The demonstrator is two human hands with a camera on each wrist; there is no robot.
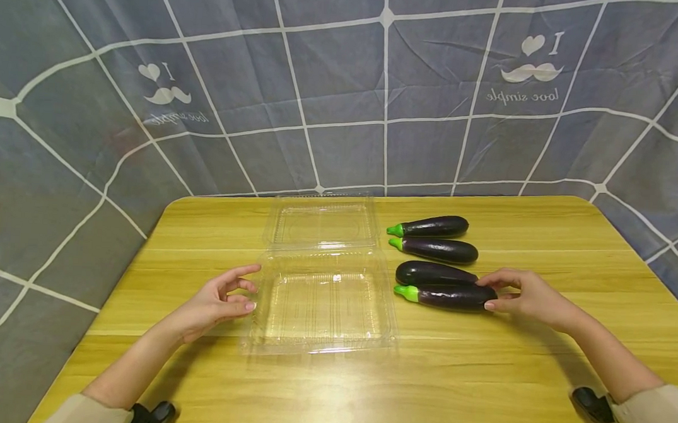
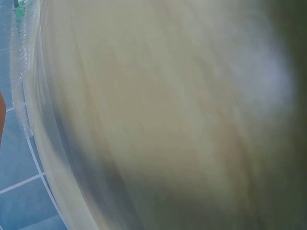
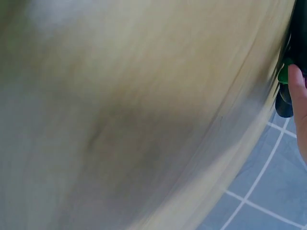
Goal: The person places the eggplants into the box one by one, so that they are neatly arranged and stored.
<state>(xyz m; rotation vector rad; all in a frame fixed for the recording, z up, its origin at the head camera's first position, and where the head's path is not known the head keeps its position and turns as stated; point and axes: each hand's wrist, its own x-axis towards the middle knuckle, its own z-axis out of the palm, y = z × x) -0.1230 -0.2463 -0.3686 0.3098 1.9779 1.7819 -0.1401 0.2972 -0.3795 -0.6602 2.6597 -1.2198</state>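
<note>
From my end, the head camera gives me the clearest look. The person's right hand (image 1: pixel 525 300) has its thumb and fingers clamped on the rounded right end of the nearest eggplant (image 1: pixel 449 297), thumb on the near side. That eggplant lies on the wood-grain worktop (image 1: pixel 422 379), its green cap pointing left, toward the container. Right against its far side I see a second eggplant (image 1: pixel 434 274), with its rounded dark end to the left. Farther back, a third eggplant (image 1: pixel 439 249) and a fourth eggplant (image 1: pixel 436 226) lie close side by side, green caps to the left.

Left of all four, I have a clear plastic clamshell container (image 1: pixel 318 302) lying unfolded, its lid (image 1: pixel 324 225) on the far side. The person's left hand (image 1: pixel 212 304) is beside its left edge, fingers apart and loosely bent, thumb toward me; I can't tell whether the fingertips touch the plastic.

Behind the worktop hangs a grey curtain (image 1: pixel 344 85) with white grid lines and mirrored lettering. I can make out a beige sleeve (image 1: pixel 656 414) on the right arm. My wrist views are mostly blurred wood; the right one catches a green cap (image 3: pixel 284 74) beside a finger.
</note>
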